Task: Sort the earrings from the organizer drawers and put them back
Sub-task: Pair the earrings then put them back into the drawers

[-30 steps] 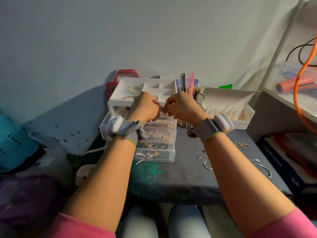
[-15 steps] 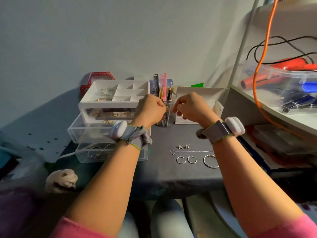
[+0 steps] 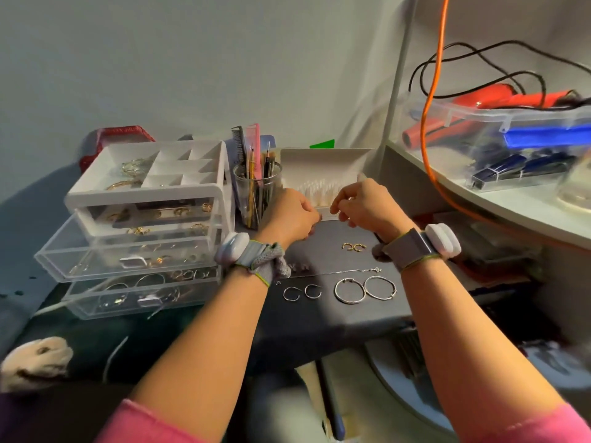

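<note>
A white and clear organizer (image 3: 147, 199) stands at the left; its two lower drawers (image 3: 96, 260) are pulled out and hold gold and silver earrings. On the dark table (image 3: 319, 321) lie a gold pair (image 3: 353, 247), two small silver hoops (image 3: 302, 292), two large silver hoops (image 3: 364, 289), a thin chain (image 3: 335, 272) and tiny studs (image 3: 299, 267). My left hand (image 3: 291, 215) and my right hand (image 3: 367, 209) hover above the gold pair. Their fingertips are pinched close together on something tiny that I can barely make out.
A clear cup of combs and brushes (image 3: 256, 193) stands right of the organizer. Behind my hands sits an open white box (image 3: 326, 161). A shelf (image 3: 479, 193) with a clear tool bin rises at the right, and an orange cable (image 3: 428, 91) hangs over it.
Both hands, still pinched together, have travelled right from above the organizer to in front of the white box. The view has swung right and brought the laid-out earrings closer.
</note>
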